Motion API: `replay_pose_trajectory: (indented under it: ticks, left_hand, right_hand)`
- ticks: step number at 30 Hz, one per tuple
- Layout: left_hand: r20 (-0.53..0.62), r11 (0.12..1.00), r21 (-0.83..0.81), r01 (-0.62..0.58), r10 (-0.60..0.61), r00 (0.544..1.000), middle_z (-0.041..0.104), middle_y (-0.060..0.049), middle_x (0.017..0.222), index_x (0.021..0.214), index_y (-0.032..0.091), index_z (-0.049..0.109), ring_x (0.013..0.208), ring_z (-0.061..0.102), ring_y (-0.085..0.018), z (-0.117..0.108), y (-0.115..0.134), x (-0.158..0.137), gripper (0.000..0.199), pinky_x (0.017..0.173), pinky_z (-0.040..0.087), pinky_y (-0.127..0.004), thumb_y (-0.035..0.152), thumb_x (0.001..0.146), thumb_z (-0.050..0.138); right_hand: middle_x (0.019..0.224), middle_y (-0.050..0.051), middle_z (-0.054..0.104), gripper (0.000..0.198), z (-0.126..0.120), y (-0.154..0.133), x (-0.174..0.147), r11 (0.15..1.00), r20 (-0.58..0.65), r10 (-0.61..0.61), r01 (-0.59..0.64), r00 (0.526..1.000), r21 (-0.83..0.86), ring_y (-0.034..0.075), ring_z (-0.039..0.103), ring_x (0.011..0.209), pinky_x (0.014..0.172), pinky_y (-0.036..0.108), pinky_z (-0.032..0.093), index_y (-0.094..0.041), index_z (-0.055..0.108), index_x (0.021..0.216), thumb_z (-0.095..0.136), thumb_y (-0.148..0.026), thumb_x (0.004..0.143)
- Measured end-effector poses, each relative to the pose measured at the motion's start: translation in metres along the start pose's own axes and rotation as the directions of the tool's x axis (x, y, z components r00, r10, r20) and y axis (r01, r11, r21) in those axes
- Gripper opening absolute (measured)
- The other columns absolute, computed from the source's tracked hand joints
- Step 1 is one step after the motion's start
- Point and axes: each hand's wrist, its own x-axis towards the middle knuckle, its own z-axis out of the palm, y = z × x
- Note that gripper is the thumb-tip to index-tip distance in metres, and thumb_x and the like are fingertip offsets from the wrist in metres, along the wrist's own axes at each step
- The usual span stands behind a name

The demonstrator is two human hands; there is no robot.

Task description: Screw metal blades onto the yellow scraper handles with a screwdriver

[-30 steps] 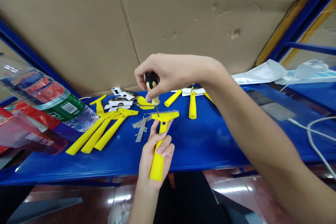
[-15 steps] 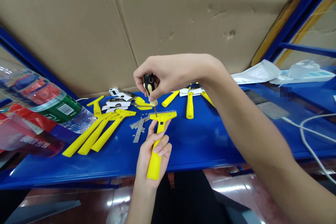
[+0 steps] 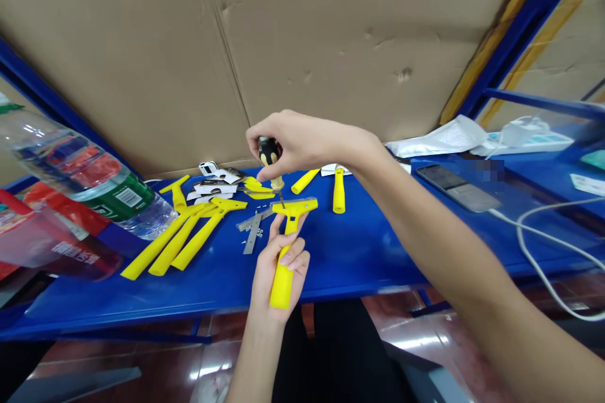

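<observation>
My left hand [image 3: 278,271] is wrapped round the handle of a yellow scraper [image 3: 282,283], its wide head pointing away from me. Above it, my right hand [image 3: 283,141] grips a black-and-cream screwdriver [image 3: 269,154] held nearly upright. The screwdriver's tip meets the left part of the scraper head, though the screw there is too small to make out. Just left of the head, metal blades [image 3: 254,233] lie on the blue table [image 3: 359,258] among several tiny screws and nuts. Several more yellow scrapers [image 3: 198,242] rest side by side farther left.
A large water bottle [image 3: 127,195] and a red-tinted plastic container [image 3: 75,252] stand at the left. Black-and-white cards [image 3: 215,189] lie behind the scrapers. On the right are a phone [image 3: 456,187] with a white cable [image 3: 524,239] and a power strip [image 3: 534,143]. Cardboard [image 3: 331,31] walls the back.
My right hand has lowered slightly and its grip on the screwdriver has shifted a little. The tip stays at the scraper head. The camera view has shifted slightly.
</observation>
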Motion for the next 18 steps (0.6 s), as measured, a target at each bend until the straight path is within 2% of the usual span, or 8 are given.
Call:
replay_pose_trajectory:
  ticks: [6, 10, 14, 18]
  left_hand:
    - [0.024, 0.999, 0.022, -0.046, 0.045, 0.999, 0.07, -0.011, 0.141, 0.129, 0.026, 0.063, 0.049, 0.045, 0.003, 0.001, 0.0, -0.001, 0.044, 0.046, 0.043, -0.012, -0.004, 0.098, 0.054]
    - [0.079, 0.999, 0.039, -0.015, 0.012, 0.997, 0.072, -0.011, 0.136, 0.128, 0.026, 0.062, 0.048, 0.044, 0.002, 0.001, -0.003, -0.004, 0.046, 0.046, 0.041, -0.013, -0.005, 0.095, 0.058]
    - [0.086, 0.998, 0.066, -0.008, 0.002, 0.996, 0.073, -0.01, 0.13, 0.128, 0.026, 0.062, 0.048, 0.041, 0.001, 0.002, -0.004, -0.007, 0.049, 0.045, 0.039, -0.013, -0.007, 0.092, 0.059]
    - [0.073, 0.997, 0.064, -0.046, 0.041, 0.997, 0.073, -0.008, 0.125, 0.125, 0.027, 0.061, 0.048, 0.042, 0.001, 0.001, -0.002, -0.008, 0.045, 0.046, 0.039, -0.012, -0.006, 0.094, 0.058]
  right_hand:
    - [0.092, -0.002, 0.067, 0.03, 0.021, -0.007, -0.022, 0.987, -0.197, 0.096, -0.068, 0.976, 0.146, 0.016, 0.057, 0.079, 0.072, 0.03, 0.045, -0.024, 0.052, 0.108, 0.08, -0.027, 0.098]
    - [0.092, -0.002, 0.067, 0.029, 0.034, -0.015, -0.032, 0.953, -0.26, 0.098, -0.015, 0.961, 0.304, 0.016, 0.063, 0.076, 0.072, 0.03, 0.048, -0.026, 0.048, 0.117, 0.073, -0.028, 0.104]
    - [0.086, -0.004, 0.062, 0.028, 0.048, -0.018, -0.035, 0.93, -0.351, 0.11, 0.028, 0.93, 0.366, 0.016, 0.066, 0.074, 0.068, 0.029, 0.048, -0.027, 0.048, 0.123, 0.069, -0.039, 0.108]
    - [0.096, -0.001, 0.067, 0.031, 0.053, -0.019, -0.042, 0.92, -0.362, 0.071, 0.08, 0.929, 0.385, 0.016, 0.066, 0.082, 0.075, 0.031, 0.051, -0.026, 0.045, 0.125, 0.067, -0.028, 0.103]
